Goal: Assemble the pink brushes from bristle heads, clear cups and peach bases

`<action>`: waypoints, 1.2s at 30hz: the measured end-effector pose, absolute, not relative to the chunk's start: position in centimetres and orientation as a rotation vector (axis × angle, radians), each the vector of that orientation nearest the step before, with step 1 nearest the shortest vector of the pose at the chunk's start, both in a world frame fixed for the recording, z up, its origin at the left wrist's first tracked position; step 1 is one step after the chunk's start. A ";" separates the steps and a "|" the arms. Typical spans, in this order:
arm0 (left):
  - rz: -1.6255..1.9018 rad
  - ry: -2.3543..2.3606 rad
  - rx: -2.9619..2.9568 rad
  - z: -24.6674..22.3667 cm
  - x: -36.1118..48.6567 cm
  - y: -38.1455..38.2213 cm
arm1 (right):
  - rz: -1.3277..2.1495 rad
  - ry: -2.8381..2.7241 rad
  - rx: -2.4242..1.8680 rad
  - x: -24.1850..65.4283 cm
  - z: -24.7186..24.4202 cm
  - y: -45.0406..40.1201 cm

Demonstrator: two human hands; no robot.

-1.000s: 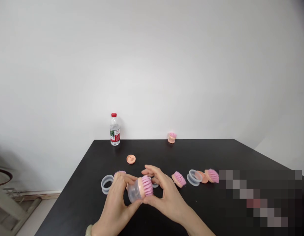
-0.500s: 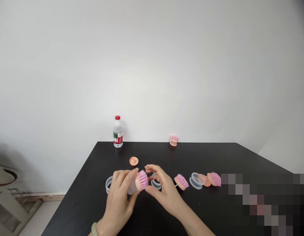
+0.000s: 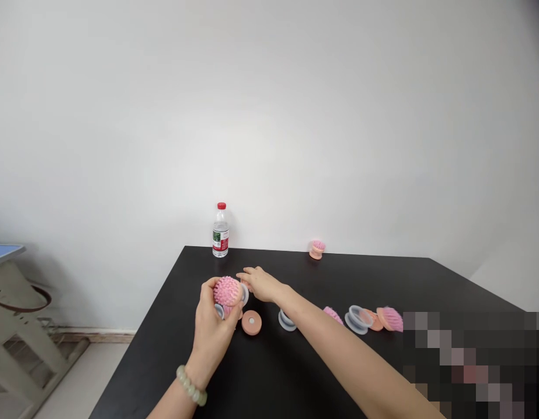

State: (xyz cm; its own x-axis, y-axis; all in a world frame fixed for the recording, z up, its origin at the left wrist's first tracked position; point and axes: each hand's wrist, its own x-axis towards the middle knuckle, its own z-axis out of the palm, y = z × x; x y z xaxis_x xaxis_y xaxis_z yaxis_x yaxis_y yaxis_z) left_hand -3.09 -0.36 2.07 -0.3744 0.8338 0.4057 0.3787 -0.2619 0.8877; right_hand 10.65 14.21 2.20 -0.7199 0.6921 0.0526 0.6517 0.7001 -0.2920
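My left hand [image 3: 210, 317] is closed around a round scrub brush [image 3: 227, 291] with pink bristles and a peach-coloured base, raised above the table. A translucent ring [image 3: 245, 295] shows at the brush's right edge. My right hand [image 3: 261, 283] reaches across to the left, fingers stretched over a peach disc [image 3: 246, 284] that they mostly cover. Whether the fingertips grip it is unclear. Below lies another peach disc [image 3: 252, 322] with a pale centre. Behind my left hand, another translucent ring and pink bristles are partly hidden.
Along the black table [image 3: 269, 372] to the right lie a translucent ring [image 3: 287, 320], a pink brush [image 3: 333, 315] half behind my forearm, another ring [image 3: 359, 319] and another brush [image 3: 390, 319]. A water bottle [image 3: 221, 230] and a brush [image 3: 317, 249] stand by the wall.
My right hand has left the brush and moved up and left to the peach disc. My left hand has turned the brush so its bristles face me. The view has shifted slightly left.
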 end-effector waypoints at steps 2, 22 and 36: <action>1.701 1.615 1.460 2.1 -3.1 -0.4 | 0.375 -2.804 -1.108 10.0 1.7 15.2; 1.495 0.741 0.733 2.1 -1.0 -1.1 | 1.130 -1.484 -0.429 16.3 2.1 3.4; 1.348 0.687 0.862 2.0 -0.5 -1.7 | 1.107 -1.577 -0.430 16.8 0.7 1.7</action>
State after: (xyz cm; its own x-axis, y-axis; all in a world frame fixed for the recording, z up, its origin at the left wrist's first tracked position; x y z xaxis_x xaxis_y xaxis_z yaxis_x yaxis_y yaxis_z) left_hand -0.50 -1.69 1.97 0.1174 0.9913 0.0597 -0.5345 0.0125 0.8451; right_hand 16.84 1.73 0.69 -0.3265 0.7581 0.5645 -0.2732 0.4961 -0.8242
